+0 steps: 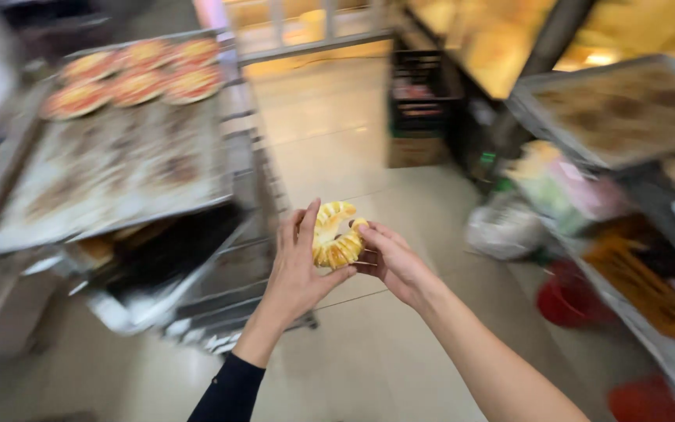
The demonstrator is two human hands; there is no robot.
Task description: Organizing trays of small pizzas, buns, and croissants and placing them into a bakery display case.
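Open tiled floor point(330, 133) runs ahead between the baking tray point(111, 168) on the rack at left and the shelving point(626, 234) at right, its edges close on both sides. Right of the tray's near corner, the left hand point(298, 270) and right hand point(392, 262) pinch a ring-shaped yellow pastry point(336, 234) between fingertips and thumbs, the other fingers loosely curled. The ring stands roughly upright, facing the camera; blur hides finer detail.
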